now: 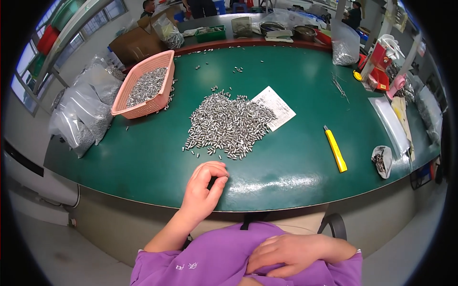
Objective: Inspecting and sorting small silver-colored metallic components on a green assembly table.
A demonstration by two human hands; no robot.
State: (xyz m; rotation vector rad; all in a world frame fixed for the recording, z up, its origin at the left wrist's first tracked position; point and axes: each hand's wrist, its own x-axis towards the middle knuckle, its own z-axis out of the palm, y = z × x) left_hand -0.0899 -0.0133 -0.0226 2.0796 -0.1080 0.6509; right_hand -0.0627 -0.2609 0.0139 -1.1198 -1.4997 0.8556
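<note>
A heap of small shiny metal pins [229, 124] lies in the middle of the green table [286, 162]. Just in front of the heap, near the table's front edge, is my left hand [206, 188]. Its fingers are curled and the thumb meets the fingertips; whatever they may pinch is hidden. My right hand [281, 255] rests against the purple shirt [214, 252], away from the table, its fingers stretched out flat and holding nothing. A sheet of paper with writing [274, 108] sticks out from under the heap's right side.
To the left stand a pink basket [123, 107] of similar pins and bulging clear bags [78, 119]. A yellow utility knife [336, 150], tweezers [339, 86] and a small white bag of dark pieces [381, 162] lie on the right. Other people are in the background.
</note>
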